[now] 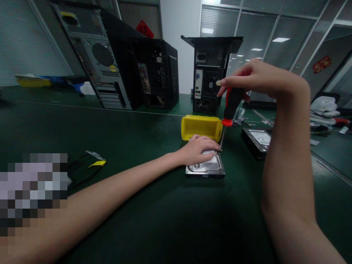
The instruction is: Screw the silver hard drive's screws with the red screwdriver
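Note:
A silver hard drive (211, 168) lies flat on the dark green table in the head view, label side up. My left hand (196, 149) rests over its far left part, thumb across the top and fingers holding it down. Those fingertips reach close to the screwdriver's tip. My right hand (242, 82) is raised, its wrist bent sharply, and closed round the black and red handle of a screwdriver (232, 106). The shaft points down, nearly upright, to the drive's far right corner. My left fingers partly hide the contact point.
Just behind the drive stands a yellow bin (202, 126). Another hard drive (257, 141) lies to the right, partly behind my right forearm. Computer cases (210, 80) stand at the back. Black cables with a yellow tag (97, 163) lie left; tools and small parts (262, 118) lie back right.

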Demonstrator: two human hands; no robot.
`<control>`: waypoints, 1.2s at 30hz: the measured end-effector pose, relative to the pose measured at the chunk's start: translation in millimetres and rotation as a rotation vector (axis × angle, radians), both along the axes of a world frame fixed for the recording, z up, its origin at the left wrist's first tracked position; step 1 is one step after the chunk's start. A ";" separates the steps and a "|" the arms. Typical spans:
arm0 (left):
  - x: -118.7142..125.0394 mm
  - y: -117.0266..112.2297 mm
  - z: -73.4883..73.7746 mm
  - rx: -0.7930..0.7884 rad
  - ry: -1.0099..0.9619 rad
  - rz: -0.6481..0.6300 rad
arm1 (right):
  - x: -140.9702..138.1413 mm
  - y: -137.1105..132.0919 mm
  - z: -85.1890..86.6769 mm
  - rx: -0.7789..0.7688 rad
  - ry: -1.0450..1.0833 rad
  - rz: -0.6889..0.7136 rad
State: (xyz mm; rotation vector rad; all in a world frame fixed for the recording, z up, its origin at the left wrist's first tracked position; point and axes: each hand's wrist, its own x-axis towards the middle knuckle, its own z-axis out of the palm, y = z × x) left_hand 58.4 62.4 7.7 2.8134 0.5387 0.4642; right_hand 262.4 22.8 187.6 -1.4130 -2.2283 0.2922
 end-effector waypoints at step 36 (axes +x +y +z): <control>0.8 -0.1 0.2 -0.025 -0.009 0.005 | -3.4 -1.5 -0.6 -0.104 0.007 -0.031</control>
